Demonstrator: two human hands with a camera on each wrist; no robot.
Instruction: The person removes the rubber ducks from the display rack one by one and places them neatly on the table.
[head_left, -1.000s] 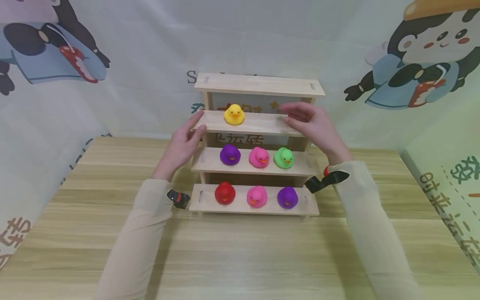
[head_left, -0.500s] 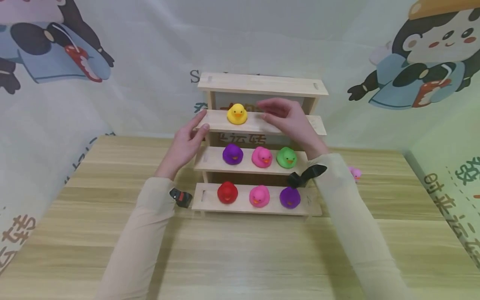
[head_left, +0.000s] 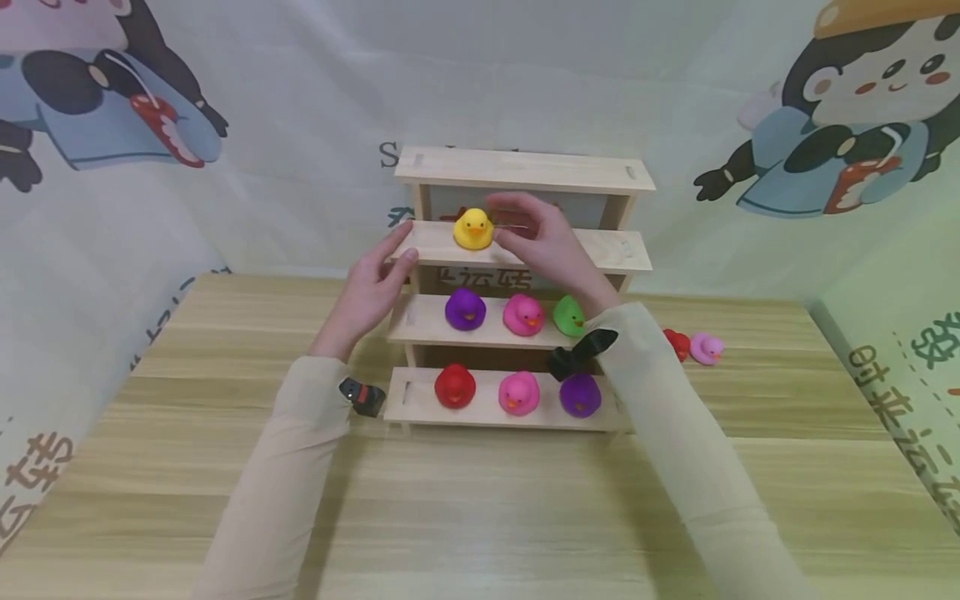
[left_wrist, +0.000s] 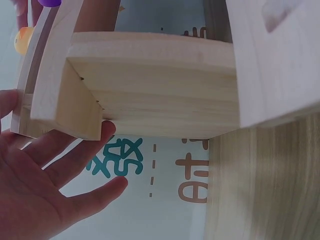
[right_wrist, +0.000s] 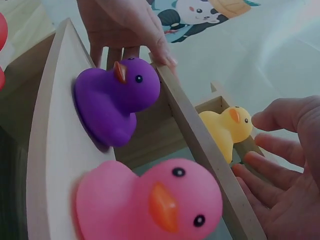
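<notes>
A tiered wooden display shelf (head_left: 525,169) stands against the backdrop. My left hand (head_left: 369,279) rests at the left end of the second board from the top; in the left wrist view its fingers are fairly straight and spread beside the wood. On that board sits a yellow rubber duck (head_left: 473,230), facing forward. Just right of the duck is my right hand (head_left: 542,235), its thumb near the duck's head in the right wrist view and its other fingers loosely extended. Below sit a purple duck (head_left: 465,309), a pink duck (head_left: 523,314) and a partly hidden green duck (head_left: 567,316).
The lowest board carries a red duck (head_left: 454,386), a pink duck (head_left: 519,392) and a purple duck (head_left: 580,395). Right of the shelf, another red duck (head_left: 677,344) and a light pink duck (head_left: 707,348) lie on the wooden table (head_left: 480,508). A printed cloth hangs behind.
My right hand has moved left along the second board, up to the yellow duck. Its forearm now uncovers the ducks on the table and partly covers the green duck. The left hand stays put.
</notes>
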